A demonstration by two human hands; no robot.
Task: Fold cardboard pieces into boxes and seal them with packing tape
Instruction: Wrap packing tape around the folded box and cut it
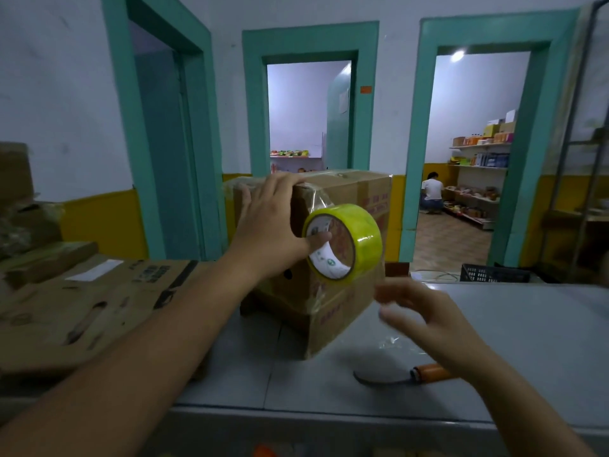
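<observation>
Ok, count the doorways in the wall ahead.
3. Left doorway, dark; middle doorway, behind the box; right doorway, opening onto shelves. Others may be offscreen.

White wall (66, 94), yellow lower band, three teal doorframes (309, 37).

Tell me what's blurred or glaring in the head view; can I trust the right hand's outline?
Head view: the right hand is motion-blurred, so its finger outline is unreliable; the left hand and tape roll are sharp, with glare on the roll's rim; a lamp blows out at upper right; door frames bow from wide-angle distortion.
</observation>
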